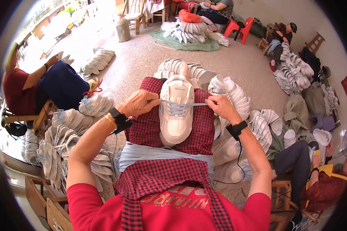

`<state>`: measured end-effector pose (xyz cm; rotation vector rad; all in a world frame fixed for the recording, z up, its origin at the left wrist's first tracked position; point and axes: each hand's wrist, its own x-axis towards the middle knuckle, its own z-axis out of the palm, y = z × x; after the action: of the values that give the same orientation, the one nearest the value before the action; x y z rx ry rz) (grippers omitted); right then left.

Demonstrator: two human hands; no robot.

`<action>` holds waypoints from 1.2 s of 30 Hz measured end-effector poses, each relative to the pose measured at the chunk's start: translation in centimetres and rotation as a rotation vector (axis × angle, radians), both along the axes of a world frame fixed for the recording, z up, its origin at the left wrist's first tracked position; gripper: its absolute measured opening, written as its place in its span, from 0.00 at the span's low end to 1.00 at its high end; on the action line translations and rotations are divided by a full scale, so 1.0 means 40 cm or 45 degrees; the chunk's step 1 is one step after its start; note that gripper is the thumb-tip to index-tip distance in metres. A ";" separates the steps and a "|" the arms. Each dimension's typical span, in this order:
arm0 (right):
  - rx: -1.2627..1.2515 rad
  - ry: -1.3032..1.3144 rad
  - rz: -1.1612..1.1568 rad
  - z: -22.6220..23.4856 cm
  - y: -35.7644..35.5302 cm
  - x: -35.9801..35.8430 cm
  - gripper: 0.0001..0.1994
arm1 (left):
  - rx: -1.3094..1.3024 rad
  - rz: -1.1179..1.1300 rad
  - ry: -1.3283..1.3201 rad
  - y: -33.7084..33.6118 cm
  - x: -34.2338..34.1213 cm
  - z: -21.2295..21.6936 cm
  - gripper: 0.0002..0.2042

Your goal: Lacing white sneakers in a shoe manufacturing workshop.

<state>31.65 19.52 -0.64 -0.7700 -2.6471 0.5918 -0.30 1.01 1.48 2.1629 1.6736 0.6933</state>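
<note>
— Fingers first: what are they doing?

— Fingertips of the left hand (pixel 137 103) are pinching one end of a pale blue lace (pixel 183 104), and those of the right hand (pixel 221 106) are pinching the other end. Both hands are pulling it taut, straight across the top of a white sneaker (pixel 176 111).

— And where is the sneaker sitting?

— It is lying on the person's lap, toe pointing toward the body, resting on a red checked cloth (pixel 150 127) that is covering the knees. The lace is running through the upper eyelets, between the two hands.

— Anything on the wrists?

— Each is wearing a black band (pixel 119 117), and the left is also carrying a thin gold bangle (pixel 110 121). A black cable is hanging down from the right wrist.

— What is lying closer to the waist?

— A bundle of pale blue laces (pixel 162 153) is stretching across the lap, just below the sneaker.

— And round about?

— Stacks of white sneakers (pixel 235 98) are fanning out just beyond the knees and to both sides. Another person in a red shirt (pixel 17 94) is sitting to the left on a wooden chair (pixel 40 119), and more people are sitting farther off.
</note>
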 end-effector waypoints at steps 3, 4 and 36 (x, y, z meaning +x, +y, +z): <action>0.418 0.275 -0.036 -0.004 -0.007 0.009 0.07 | 0.346 0.063 0.016 -0.007 -0.055 -0.022 0.06; 0.477 0.355 -0.002 0.009 -0.009 0.002 0.04 | 0.397 0.233 0.042 -0.021 -0.058 -0.017 0.06; 1.078 -0.193 -0.621 0.472 0.006 0.740 0.12 | 0.822 0.933 0.867 -0.620 -0.578 0.345 0.11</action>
<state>61.24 19.77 18.24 -1.1107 -2.3327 -0.6903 -23.41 -23.79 15.29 2.3114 3.0353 0.8024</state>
